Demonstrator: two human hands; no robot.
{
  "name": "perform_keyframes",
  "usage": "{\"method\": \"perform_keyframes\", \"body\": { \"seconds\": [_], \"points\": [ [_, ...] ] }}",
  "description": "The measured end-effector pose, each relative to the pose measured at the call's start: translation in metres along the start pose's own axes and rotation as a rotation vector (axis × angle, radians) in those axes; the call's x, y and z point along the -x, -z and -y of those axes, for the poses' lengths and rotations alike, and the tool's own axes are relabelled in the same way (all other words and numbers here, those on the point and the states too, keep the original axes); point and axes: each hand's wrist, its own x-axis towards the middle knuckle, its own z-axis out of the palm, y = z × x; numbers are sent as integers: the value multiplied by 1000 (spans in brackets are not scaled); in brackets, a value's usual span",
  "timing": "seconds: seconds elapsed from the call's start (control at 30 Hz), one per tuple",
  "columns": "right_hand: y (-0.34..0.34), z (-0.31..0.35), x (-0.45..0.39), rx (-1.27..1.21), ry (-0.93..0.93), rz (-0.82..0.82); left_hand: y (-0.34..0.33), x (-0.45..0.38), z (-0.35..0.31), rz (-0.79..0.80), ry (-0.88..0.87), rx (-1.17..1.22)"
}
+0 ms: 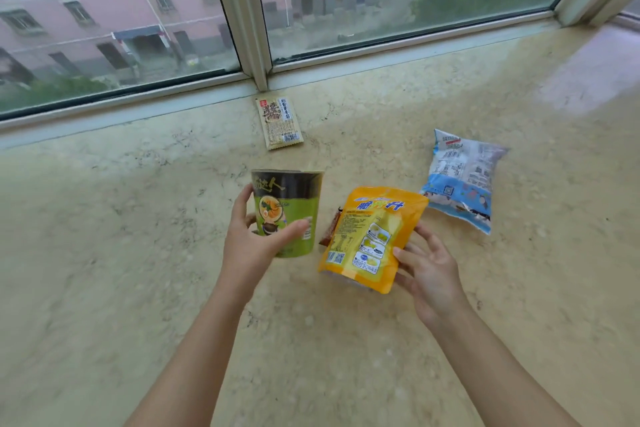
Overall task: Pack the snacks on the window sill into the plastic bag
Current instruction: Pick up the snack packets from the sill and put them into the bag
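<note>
From the head camera, a wide marble window sill (138, 236) runs under the window frame (242, 28). The left hand (254, 236) curls its fingers and thumb round a green and black noodle cup (291, 208), which stands upright near the centre of the view. At about four o'clock from the cup, the right hand (427, 270) holds a yellow snack pouch (370, 236) by its right edge, thumb in front and fingers behind; the pouch is tilted. A brown packet (330, 229) peeks out from behind the pouch's left edge. At two o'clock from the pouch, well apart from the right hand, a blue and white bag (460, 180) lies flat. At twelve o'clock from the cup, a small beige sachet (278, 123) lies near the frame's base.
</note>
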Motion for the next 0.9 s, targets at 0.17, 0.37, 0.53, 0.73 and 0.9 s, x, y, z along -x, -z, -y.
{"method": "perform_keyframes", "body": {
  "seconds": [0.17, 0.37, 0.53, 0.73, 0.9],
  "points": [
    [-10, 24, 54, 44, 25, 88, 28, 61, -31, -56, -49, 71],
    [-19, 44, 134, 133, 62, 208, 64, 140, -55, -119, -94, 105],
    [-29, 52, 195, 173, 69, 301, 90, 206, -73, -196, -106, 171],
    [-53, 50, 259, 211, 75, 417, 132, 268, -84, -276, -121, 206],
    [-86, 41, 310, 253, 114, 529, 183, 305, -86, -310, -139, 234]
  ]
}}
